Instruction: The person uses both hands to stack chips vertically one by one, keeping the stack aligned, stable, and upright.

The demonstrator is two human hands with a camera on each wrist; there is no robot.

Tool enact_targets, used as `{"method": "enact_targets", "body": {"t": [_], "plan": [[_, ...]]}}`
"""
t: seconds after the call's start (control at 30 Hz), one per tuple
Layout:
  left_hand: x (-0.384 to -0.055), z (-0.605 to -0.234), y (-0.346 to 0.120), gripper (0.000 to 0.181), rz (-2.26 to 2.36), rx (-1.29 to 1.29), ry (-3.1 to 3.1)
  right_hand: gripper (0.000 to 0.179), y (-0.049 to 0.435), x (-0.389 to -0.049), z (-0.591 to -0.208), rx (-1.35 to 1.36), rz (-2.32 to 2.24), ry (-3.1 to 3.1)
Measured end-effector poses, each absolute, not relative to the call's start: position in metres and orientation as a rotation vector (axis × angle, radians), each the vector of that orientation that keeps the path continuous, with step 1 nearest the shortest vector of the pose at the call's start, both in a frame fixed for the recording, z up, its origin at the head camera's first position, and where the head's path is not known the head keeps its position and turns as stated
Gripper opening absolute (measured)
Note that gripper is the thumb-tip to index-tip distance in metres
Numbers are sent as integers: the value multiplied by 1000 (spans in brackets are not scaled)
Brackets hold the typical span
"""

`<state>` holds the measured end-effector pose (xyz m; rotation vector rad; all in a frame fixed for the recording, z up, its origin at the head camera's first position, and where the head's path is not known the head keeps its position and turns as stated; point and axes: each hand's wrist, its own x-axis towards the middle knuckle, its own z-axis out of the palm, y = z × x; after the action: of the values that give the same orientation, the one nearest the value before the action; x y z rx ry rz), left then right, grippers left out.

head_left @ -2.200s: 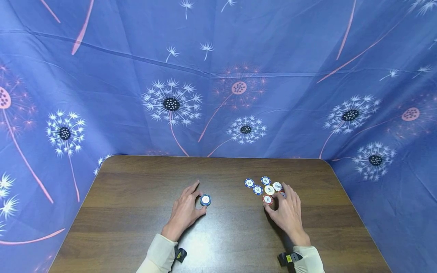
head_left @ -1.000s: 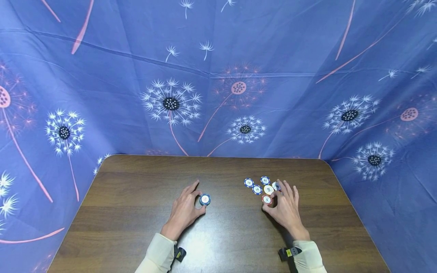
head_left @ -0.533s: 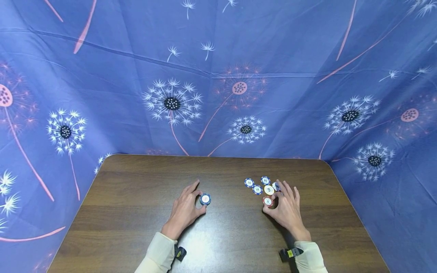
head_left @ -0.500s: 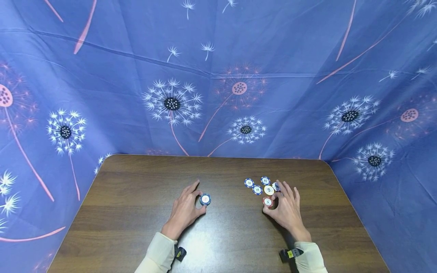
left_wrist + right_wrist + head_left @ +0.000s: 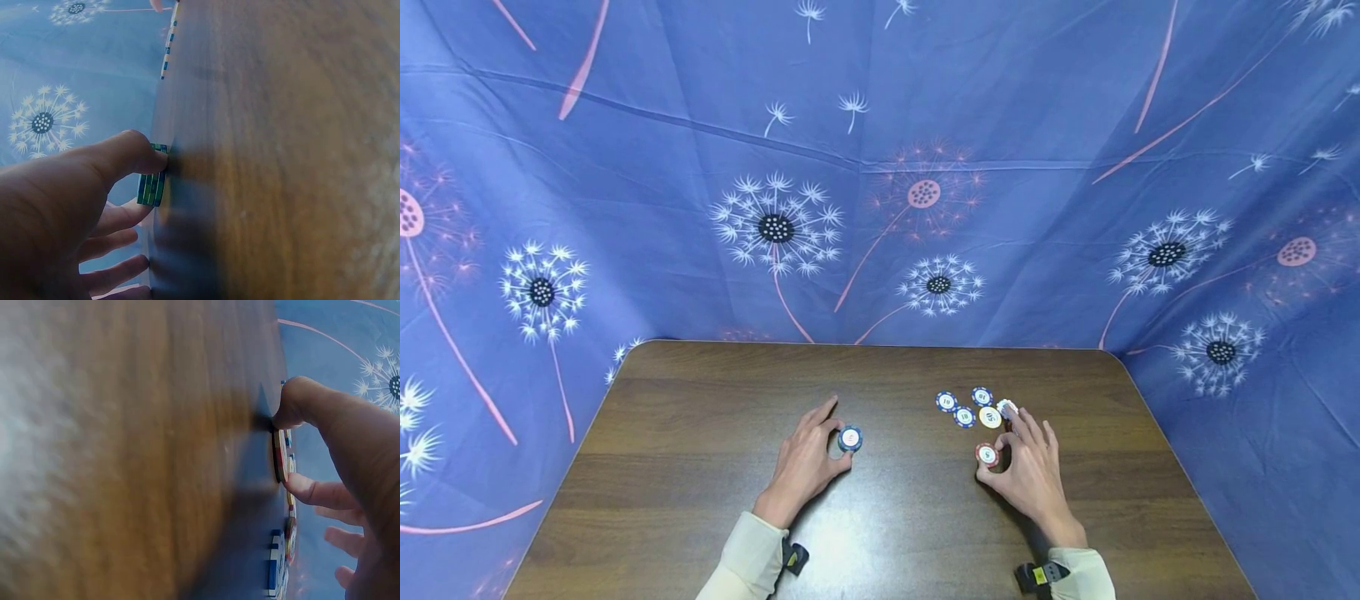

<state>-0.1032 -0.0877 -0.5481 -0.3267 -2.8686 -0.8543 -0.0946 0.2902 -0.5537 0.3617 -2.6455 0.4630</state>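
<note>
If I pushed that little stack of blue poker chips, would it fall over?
Pushed gently near the bottom, the stack of blue poker chips would probably slide more than tip, since it looks wider than tall. The chips might slip apart, as seams show between layers. They're likely stiff: pinched by the left hand, they show no bend.

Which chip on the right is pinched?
The red-rimmed 5 chip, the one pinched by the right hand; the three blue-rimmed 10 chips and the 50 chip lie beyond it, unheld.
</note>
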Motion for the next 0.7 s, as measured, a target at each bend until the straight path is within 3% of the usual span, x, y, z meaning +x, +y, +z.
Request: {"method": "enact_targets", "body": {"t": [0.7], "plan": [[-103, -548, -87, 39, -858, -323, -2854, 29, 258, -79, -554, 502, 490, -2623]]}}
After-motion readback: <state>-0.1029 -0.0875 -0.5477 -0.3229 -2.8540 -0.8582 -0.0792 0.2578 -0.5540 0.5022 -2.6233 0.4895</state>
